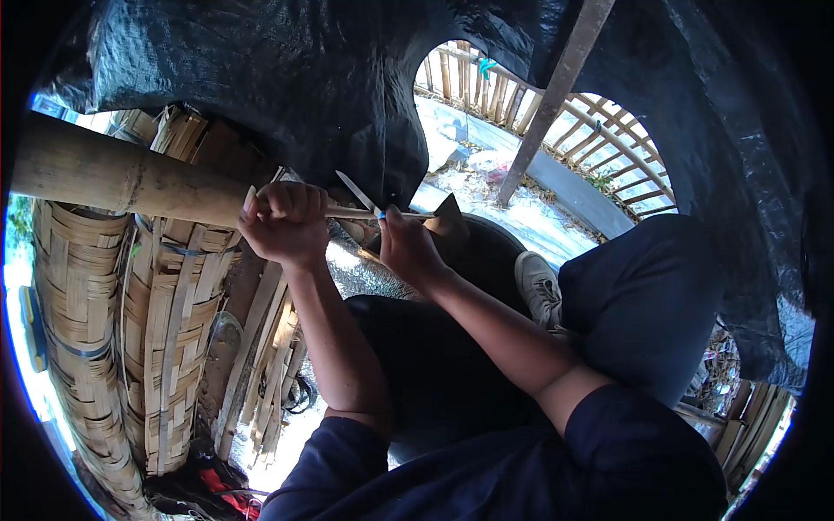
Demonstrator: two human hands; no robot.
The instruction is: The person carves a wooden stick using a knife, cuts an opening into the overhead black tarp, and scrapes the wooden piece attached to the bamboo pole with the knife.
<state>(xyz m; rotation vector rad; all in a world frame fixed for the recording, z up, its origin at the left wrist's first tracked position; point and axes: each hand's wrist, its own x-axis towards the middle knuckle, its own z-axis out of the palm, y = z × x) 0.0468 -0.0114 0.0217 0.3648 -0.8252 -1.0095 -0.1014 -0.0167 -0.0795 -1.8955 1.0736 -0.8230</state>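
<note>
Nearest to me is my own dark shirt (495, 478), its short sleeves leaving both forearms bare. At the near left, low down, something red (224, 491) lies beside the woven bamboo. To the right my knee is bent up in dark trousers (647, 295), and a pale laced shoe (537, 282) shows to the left of it.

Farther out, in the middle, my left hand (285, 224) is clenched around a thin stick (349, 212), which sticks out to the right of my fist and passes by my other hand. My right hand (408, 247) grasps a knife (358, 192), blade slanting far and left over the stick, with a bit of blue by my fingers. I cannot tell whether the edge touches the wood.

On the left stand tall rolls of woven bamboo (82, 304), and a thick bamboo pole (130, 178) runs across their far ends toward my left fist. Beyond my hands hangs a black sheet (261, 78). A slanting post (556, 104) crosses the bright gap at the far right, and farthest off is a slatted fence (608, 143).
</note>
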